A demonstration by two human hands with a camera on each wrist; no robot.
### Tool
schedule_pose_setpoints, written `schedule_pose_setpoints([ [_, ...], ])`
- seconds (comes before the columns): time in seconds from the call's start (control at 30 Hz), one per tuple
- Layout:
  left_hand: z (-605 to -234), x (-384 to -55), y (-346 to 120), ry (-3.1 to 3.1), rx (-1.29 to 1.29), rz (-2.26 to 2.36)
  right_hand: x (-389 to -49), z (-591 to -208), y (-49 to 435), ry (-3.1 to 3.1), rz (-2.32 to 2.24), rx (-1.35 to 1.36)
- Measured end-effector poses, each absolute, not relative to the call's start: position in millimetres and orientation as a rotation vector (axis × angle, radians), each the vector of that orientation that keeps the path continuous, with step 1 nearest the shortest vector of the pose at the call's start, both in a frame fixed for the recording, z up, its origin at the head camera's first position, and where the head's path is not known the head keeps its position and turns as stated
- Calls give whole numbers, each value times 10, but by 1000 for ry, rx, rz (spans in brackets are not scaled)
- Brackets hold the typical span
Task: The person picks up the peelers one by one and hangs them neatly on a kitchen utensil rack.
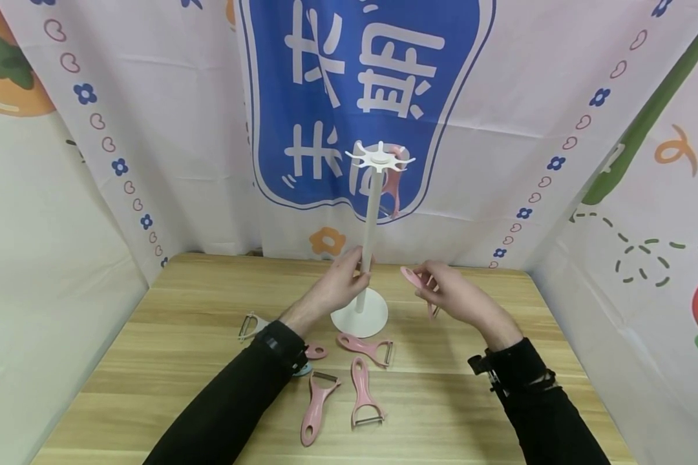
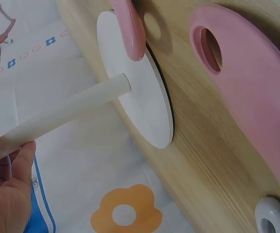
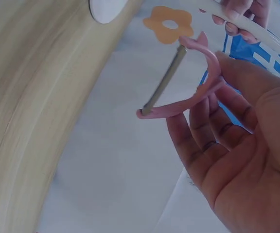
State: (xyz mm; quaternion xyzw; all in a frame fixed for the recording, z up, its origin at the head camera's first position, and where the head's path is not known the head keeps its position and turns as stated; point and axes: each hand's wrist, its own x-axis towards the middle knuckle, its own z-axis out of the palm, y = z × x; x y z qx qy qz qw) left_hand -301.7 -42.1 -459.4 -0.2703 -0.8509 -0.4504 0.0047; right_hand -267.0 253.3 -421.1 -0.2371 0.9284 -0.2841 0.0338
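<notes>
My left hand (image 1: 342, 279) grips the post of a white stand (image 1: 373, 213) partway up, thumb and fingers around it. The stand's round base (image 1: 349, 320) rests on the table, and a ring of hooks (image 1: 378, 157) tops the post. From one hook, on the right, hangs a pink peeler (image 1: 392, 184). Right of the post, my right hand (image 1: 456, 294) holds another pink peeler (image 3: 166, 110) above the table. In the right wrist view its blade end points away from the palm, with thumb and fingers pinching the frame near the handle.
Several more peelers lie on the wooden table (image 1: 442, 400): pink ones (image 1: 314, 410) in front of the base, a white one (image 1: 260, 322) on the left. The left forearm partly covers a pink handle (image 1: 316, 351) and a light blue piece (image 1: 304, 369). A printed cloth (image 1: 209, 161) hangs behind.
</notes>
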Motion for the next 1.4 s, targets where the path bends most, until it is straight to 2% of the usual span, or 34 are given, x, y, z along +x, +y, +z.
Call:
schedule_pose_setpoints([
  [1.4, -4603, -3021, -415, -2640, -871, -1379, -2752, -3414, 2365, 2975, -1378, -751],
])
